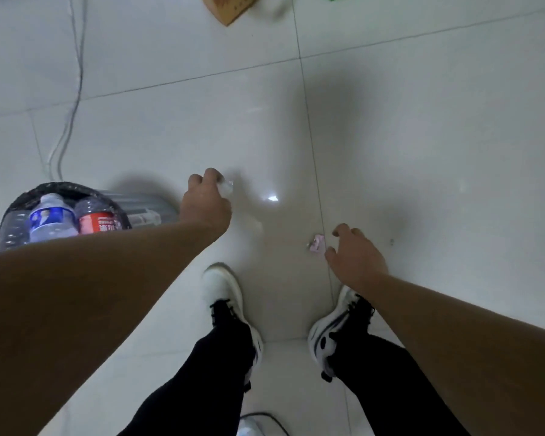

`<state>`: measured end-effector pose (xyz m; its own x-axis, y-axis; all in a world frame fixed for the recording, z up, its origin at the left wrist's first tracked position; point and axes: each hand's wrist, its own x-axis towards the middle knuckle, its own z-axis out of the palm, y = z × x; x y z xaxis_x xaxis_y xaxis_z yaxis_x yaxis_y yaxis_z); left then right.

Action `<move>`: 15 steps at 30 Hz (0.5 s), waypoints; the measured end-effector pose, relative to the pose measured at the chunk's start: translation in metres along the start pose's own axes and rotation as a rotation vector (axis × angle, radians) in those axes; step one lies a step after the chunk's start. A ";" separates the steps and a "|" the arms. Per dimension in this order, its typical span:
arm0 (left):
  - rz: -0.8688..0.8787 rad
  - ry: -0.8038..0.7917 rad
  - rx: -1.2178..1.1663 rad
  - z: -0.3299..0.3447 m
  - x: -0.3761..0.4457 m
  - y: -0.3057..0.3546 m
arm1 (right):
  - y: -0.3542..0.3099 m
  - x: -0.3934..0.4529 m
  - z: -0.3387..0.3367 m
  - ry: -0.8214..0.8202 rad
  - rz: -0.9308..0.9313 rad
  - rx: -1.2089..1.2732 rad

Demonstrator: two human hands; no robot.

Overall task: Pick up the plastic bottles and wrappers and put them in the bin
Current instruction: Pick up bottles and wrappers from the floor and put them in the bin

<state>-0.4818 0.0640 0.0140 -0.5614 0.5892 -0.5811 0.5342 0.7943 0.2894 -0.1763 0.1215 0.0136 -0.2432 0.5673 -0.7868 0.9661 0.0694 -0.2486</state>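
Several bottles (52, 220) are already held in the bin (22, 196); a clear scrap (226, 186) is pinched in the left hand (205, 205), and a pink wrapper (317, 243) on the floor (422, 152) is neared by the open, empty right hand (354, 256).

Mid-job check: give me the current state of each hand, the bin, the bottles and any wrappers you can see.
left hand: closed on a clear wrapper, above the floor.
right hand: open, fingers spread, right beside the pink wrapper, not gripping.
pink wrapper: lying on the floor tile, not picked up.
bin: upright, black-lined, crowded with bottles.
blue-label bottle: in the bin.
red-label bottle: in the bin.
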 end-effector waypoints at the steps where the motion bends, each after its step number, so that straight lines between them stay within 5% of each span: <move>1: 0.010 -0.015 -0.016 -0.004 -0.014 0.005 | -0.002 -0.011 -0.005 -0.015 0.002 0.006; 8: 0.022 -0.126 -0.094 -0.002 -0.105 0.009 | 0.002 -0.058 -0.019 -0.040 0.073 0.102; 15: -0.037 -0.140 -0.125 0.096 -0.096 -0.024 | 0.024 0.004 0.039 -0.010 -0.066 0.043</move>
<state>-0.3800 -0.0262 -0.0099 -0.4811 0.5399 -0.6907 0.4271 0.8324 0.3532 -0.1571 0.0936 -0.0175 -0.3078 0.5543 -0.7733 0.9432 0.0708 -0.3246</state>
